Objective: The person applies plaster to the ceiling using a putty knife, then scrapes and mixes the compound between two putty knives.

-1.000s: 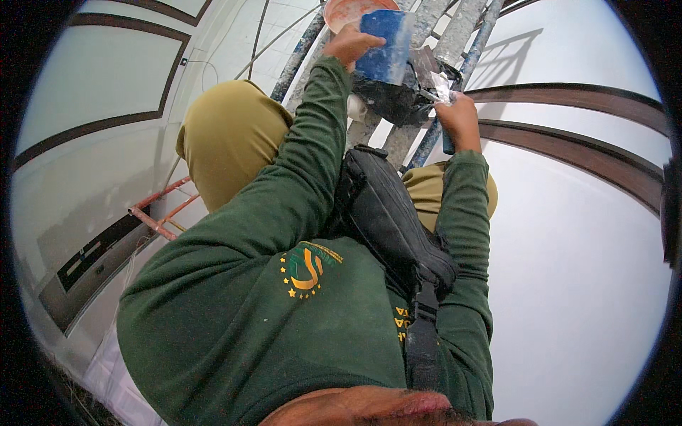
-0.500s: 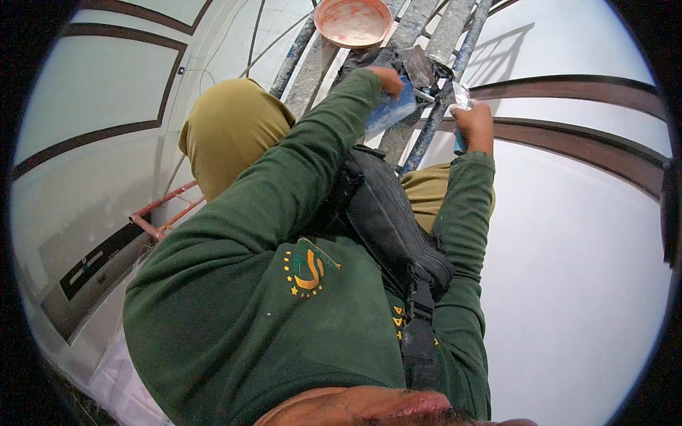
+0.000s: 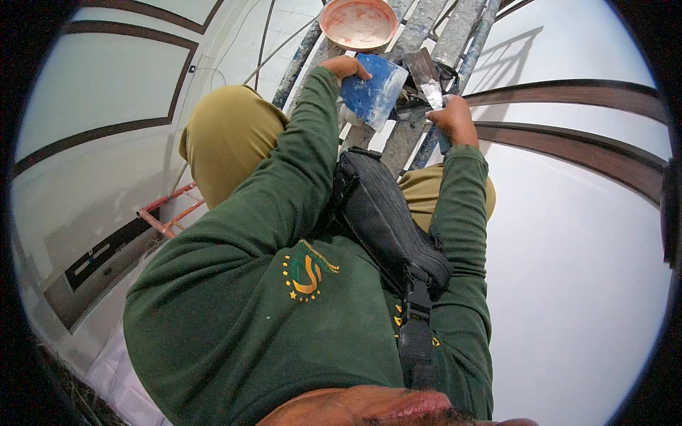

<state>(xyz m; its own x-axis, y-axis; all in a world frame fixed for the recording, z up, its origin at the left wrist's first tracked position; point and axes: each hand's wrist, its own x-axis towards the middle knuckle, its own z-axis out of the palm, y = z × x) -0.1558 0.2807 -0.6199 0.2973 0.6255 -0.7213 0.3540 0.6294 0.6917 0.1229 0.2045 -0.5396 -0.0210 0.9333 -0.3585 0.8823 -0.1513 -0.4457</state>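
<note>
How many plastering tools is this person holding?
2: a blue flat trowel in the left hand, and a metal putty knife in the right hand. Others may be hidden.

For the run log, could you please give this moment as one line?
left hand: holds blue flat plastic board | right hand: holds grey metal putty knife

The flat blue plastic trowel board (image 3: 373,96) looks smooth, smeared with matt white filler. The narrow metal scraper blade (image 3: 429,82) is dull grey and crusted. The round orange plastic bowl (image 3: 358,23) is dusty inside. The paint-spattered metal ladder (image 3: 426,42) looks rough. The black fabric waist bag (image 3: 387,216) is matt, woven cloth.
</note>
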